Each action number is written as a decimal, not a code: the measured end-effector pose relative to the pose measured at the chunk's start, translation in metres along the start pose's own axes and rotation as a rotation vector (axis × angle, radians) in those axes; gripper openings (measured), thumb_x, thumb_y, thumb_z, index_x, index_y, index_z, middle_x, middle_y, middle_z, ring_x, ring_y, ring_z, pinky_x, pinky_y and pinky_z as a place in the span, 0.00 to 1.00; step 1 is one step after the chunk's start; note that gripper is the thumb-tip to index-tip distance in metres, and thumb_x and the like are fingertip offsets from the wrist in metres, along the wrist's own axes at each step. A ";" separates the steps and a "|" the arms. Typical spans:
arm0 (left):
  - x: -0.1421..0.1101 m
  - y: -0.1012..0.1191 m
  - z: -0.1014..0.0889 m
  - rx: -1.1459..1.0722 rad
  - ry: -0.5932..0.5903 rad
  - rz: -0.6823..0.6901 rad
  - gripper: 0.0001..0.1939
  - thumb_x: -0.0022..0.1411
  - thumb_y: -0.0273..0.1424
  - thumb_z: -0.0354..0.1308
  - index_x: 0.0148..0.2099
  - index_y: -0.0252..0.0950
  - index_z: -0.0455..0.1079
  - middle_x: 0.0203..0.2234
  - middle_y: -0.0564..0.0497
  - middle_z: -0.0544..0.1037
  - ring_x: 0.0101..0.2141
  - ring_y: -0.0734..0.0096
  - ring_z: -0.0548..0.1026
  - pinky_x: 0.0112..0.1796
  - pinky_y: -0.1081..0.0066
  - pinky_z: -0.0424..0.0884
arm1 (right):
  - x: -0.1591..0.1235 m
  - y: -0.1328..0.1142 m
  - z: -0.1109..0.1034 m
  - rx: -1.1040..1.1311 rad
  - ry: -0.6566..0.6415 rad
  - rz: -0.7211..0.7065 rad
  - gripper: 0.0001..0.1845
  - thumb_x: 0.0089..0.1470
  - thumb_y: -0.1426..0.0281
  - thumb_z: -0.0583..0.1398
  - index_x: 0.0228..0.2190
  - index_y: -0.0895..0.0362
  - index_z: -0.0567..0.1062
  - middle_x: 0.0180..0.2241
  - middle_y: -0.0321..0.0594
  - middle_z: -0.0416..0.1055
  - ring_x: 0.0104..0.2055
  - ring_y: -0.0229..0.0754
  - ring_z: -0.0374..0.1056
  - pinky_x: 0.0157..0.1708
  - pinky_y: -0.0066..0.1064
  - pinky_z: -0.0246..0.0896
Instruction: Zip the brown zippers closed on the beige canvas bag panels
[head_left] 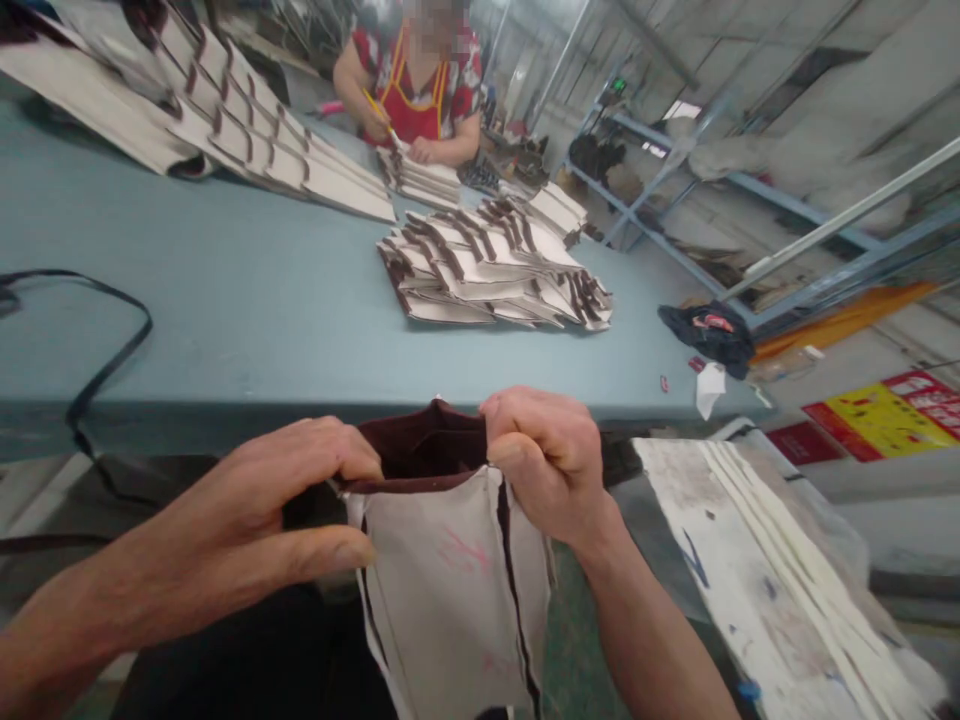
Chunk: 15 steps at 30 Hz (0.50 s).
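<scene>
In front of me, below the table's near edge, I hold up a beige fabric piece (457, 590) with a dark maroon lining at its top. My left hand (277, 510) pinches its upper left edge, thumb under and fingers over. My right hand (547, 460) is closed in a fist on the upper right edge. The fabric hangs down between my forearms, with dark seams and a faint pink mark on its face.
A blue-grey table (247, 310) carries a stack of beige pieces with brown trim (495, 270) and a fanned row of them (262, 140) at the back left. A black strap (105, 350) loops at the left. A person in a red apron (416, 90) works at the far end. White boards (780, 580) lie right.
</scene>
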<state>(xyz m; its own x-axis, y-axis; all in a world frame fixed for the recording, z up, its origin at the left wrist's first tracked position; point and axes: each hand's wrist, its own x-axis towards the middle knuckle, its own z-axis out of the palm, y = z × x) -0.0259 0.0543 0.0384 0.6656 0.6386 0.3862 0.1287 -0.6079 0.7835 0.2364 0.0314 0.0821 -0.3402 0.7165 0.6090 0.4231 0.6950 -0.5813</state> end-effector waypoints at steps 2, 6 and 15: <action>0.017 0.009 -0.003 0.059 -0.026 0.063 0.12 0.68 0.43 0.67 0.47 0.43 0.77 0.40 0.55 0.83 0.38 0.69 0.79 0.38 0.77 0.72 | 0.005 -0.001 -0.001 -0.103 -0.019 -0.034 0.33 0.75 0.50 0.50 0.20 0.53 0.62 0.18 0.32 0.58 0.22 0.36 0.57 0.27 0.33 0.51; 0.038 0.025 -0.002 0.154 -0.056 0.094 0.06 0.73 0.34 0.61 0.51 0.44 0.74 0.42 0.56 0.83 0.42 0.71 0.78 0.44 0.77 0.70 | 0.010 0.001 0.005 -0.203 -0.065 -0.074 0.33 0.77 0.53 0.46 0.20 0.53 0.59 0.18 0.31 0.56 0.21 0.35 0.52 0.26 0.33 0.46; 0.026 0.026 0.009 0.126 -0.098 0.030 0.09 0.77 0.29 0.54 0.39 0.39 0.70 0.30 0.57 0.76 0.30 0.75 0.72 0.34 0.75 0.65 | 0.000 0.000 0.028 -0.228 -0.090 -0.007 0.27 0.76 0.63 0.50 0.21 0.53 0.61 0.18 0.30 0.58 0.21 0.35 0.53 0.28 0.32 0.46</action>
<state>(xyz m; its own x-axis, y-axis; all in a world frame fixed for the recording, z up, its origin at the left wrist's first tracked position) 0.0008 0.0506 0.0646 0.7380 0.5743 0.3544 0.1951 -0.6843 0.7026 0.2132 0.0337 0.0673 -0.4124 0.7215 0.5562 0.5958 0.6755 -0.4344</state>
